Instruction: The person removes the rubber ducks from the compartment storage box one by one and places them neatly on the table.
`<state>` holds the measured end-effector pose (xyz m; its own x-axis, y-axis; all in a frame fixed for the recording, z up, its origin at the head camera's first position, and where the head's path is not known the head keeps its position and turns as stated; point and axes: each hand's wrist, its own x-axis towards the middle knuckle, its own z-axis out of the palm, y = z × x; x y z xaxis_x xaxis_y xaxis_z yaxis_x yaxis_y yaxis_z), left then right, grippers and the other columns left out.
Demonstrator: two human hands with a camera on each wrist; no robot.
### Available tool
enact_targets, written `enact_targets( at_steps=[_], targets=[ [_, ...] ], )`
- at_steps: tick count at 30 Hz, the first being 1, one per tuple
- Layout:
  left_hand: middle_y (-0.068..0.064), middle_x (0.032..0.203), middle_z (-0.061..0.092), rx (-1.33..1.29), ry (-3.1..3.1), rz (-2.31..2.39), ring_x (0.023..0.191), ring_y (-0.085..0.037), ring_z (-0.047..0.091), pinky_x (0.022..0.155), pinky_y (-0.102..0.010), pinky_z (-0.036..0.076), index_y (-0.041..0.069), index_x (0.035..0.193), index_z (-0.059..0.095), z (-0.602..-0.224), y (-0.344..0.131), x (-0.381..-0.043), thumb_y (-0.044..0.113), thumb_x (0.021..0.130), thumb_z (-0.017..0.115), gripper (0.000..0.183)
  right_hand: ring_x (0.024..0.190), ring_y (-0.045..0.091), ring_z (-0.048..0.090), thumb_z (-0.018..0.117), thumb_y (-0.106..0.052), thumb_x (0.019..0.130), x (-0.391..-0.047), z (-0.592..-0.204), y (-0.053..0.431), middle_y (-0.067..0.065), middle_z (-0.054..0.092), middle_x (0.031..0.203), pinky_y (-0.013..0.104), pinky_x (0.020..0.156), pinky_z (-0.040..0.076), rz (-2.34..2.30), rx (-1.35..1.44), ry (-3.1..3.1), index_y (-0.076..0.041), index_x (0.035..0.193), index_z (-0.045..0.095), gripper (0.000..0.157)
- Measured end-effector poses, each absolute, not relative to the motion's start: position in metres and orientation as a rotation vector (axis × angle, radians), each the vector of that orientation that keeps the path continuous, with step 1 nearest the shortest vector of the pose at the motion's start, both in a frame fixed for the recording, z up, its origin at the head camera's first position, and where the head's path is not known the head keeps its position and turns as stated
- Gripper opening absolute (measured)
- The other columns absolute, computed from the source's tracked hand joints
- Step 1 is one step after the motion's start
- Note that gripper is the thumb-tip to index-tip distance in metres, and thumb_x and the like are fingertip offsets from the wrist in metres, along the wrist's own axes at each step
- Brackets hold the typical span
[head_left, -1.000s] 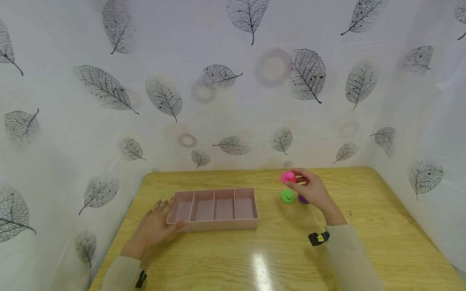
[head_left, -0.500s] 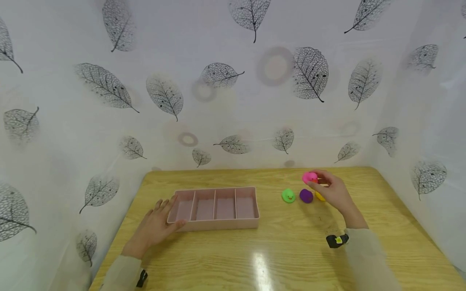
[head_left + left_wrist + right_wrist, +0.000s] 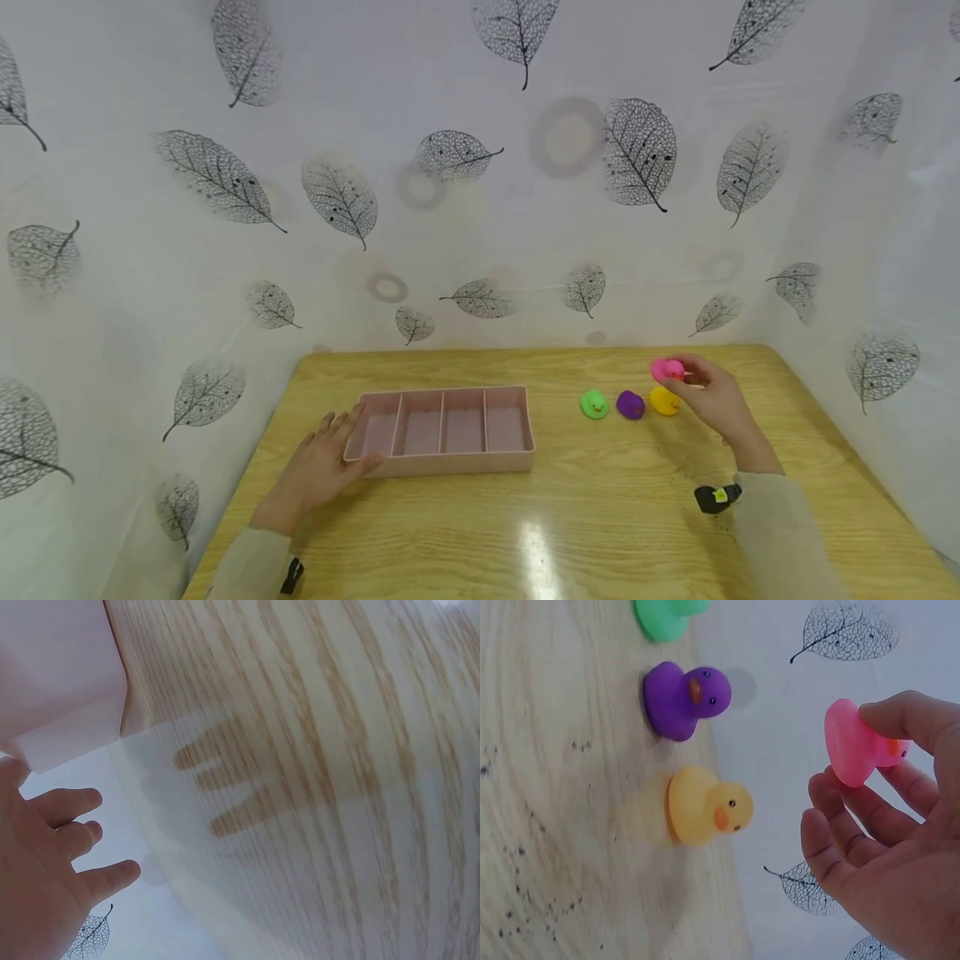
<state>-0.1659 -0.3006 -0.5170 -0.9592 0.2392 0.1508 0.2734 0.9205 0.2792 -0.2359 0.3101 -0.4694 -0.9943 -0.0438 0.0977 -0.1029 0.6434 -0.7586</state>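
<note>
My right hand (image 3: 716, 400) pinches a pink rubber duck (image 3: 667, 370) between thumb and fingers. In the right wrist view the pink duck (image 3: 853, 742) is held off the table, tilted. Just in front of it in the head view sits a yellow rubber duck (image 3: 664, 401), with a purple duck (image 3: 631, 405) and a green duck (image 3: 595, 404) in a row to its left. My left hand (image 3: 322, 462) rests on the left end of a pink divided tray (image 3: 457, 463), thumb along the front wall and the other fingers extended and spread. In the left wrist view the thumb is hidden.
Both hands work over a wooden table (image 3: 600, 517). A white sheet with leaf prints (image 3: 480, 225) hangs behind the table and at both sides. The tray has several compartments with thin dividers.
My right hand has moved right with the pink duck, from above the green duck to behind the yellow one, uncovering the purple and yellow ducks. The left hand stays put.
</note>
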Motion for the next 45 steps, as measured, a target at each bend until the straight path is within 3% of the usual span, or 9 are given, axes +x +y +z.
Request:
enact_targets(
  at_steps=[4,10,14,17,20,24,31,39,45],
  targets=[
    [-0.028,0.155,0.053,-0.4,-2.957,-0.454,0.143,-0.059,0.045,0.105,-0.077,0.045,0.012,0.167,0.029,-0.517,-0.3,-0.166,0.058,0.1,0.063,0.088,0.12,0.036,0.059,0.065,-0.039,0.105,-0.236,-0.474,0.319,0.025,0.061,0.145,0.018,0.08,0.051,1.268,0.105,-2.804,-0.004,0.146,0.057,0.054],
    [-0.027,0.156,0.052,-0.396,-2.963,-0.444,0.144,-0.059,0.045,0.106,-0.076,0.045,0.012,0.167,0.029,-0.516,-0.3,-0.165,0.058,0.1,0.062,0.088,0.127,0.047,0.059,0.064,-0.04,0.106,-0.239,-0.482,0.335,0.032,0.054,0.15,0.005,0.078,0.045,1.29,0.045,-2.798,0.003,0.147,0.051,0.061],
    [-0.027,0.158,0.051,-0.389,-2.968,-0.45,0.144,-0.059,0.044,0.107,-0.077,0.044,0.013,0.168,0.028,-0.516,-0.3,-0.165,0.058,0.1,0.062,0.089,0.109,0.024,0.066,0.066,-0.04,0.105,-0.24,-0.488,0.343,0.032,0.055,0.149,0.01,0.074,0.05,1.271,0.015,-2.805,0.002,0.145,0.054,0.06],
    [-0.027,0.157,0.051,-0.39,-2.963,-0.453,0.144,-0.059,0.044,0.107,-0.077,0.044,0.012,0.167,0.029,-0.515,-0.3,-0.165,0.059,0.1,0.062,0.089,0.102,0.013,0.063,0.066,-0.038,0.104,-0.241,-0.492,0.348,0.032,0.057,0.144,0.017,0.073,0.053,1.231,0.013,-2.815,0.002,0.144,0.056,0.057],
    [-0.027,0.157,0.051,-0.398,-2.958,-0.456,0.143,-0.06,0.045,0.107,-0.076,0.045,0.011,0.167,0.029,-0.514,-0.3,-0.165,0.058,0.1,0.063,0.089,0.103,0.03,0.068,0.066,-0.036,0.105,-0.24,-0.495,0.351,0.035,0.057,0.142,0.019,0.074,0.053,1.21,0.012,-2.823,0.004,0.144,0.056,0.057],
    [-0.026,0.158,0.05,-0.409,-2.96,-0.47,0.143,-0.061,0.045,0.107,-0.076,0.044,0.01,0.167,0.029,-0.512,-0.299,-0.165,0.057,0.1,0.064,0.089,0.116,0.052,0.064,0.064,-0.037,0.106,-0.24,-0.5,0.355,0.037,0.055,0.144,0.023,0.076,0.052,1.184,-0.01,-2.844,0.005,0.146,0.054,0.059],
    [-0.026,0.158,0.05,-0.413,-2.952,-0.463,0.142,-0.061,0.046,0.106,-0.076,0.046,0.01,0.167,0.029,-0.513,-0.299,-0.165,0.057,0.1,0.064,0.089,0.117,0.051,0.063,0.065,-0.04,0.105,-0.242,-0.506,0.362,0.036,0.054,0.147,0.02,0.071,0.054,1.182,-0.067,-2.862,0.005,0.149,0.051,0.064],
    [-0.026,0.158,0.051,-0.42,-2.949,-0.452,0.141,-0.061,0.046,0.106,-0.075,0.046,0.01,0.167,0.029,-0.515,-0.3,-0.166,0.057,0.1,0.063,0.089,0.125,0.054,0.059,0.063,-0.047,0.104,-0.242,-0.516,0.369,0.037,0.05,0.15,0.028,0.08,0.055,1.172,-0.107,-2.949,0.006,0.152,0.048,0.073],
    [-0.026,0.157,0.051,-0.418,-2.945,-0.462,0.141,-0.061,0.047,0.106,-0.075,0.046,0.01,0.167,0.029,-0.515,-0.3,-0.165,0.056,0.099,0.065,0.09,0.125,0.057,0.059,0.063,-0.044,0.105,-0.243,-0.522,0.371,0.04,0.051,0.148,0.028,0.076,0.057,1.154,-0.089,-2.96,0.008,0.149,0.049,0.069]
  ],
)
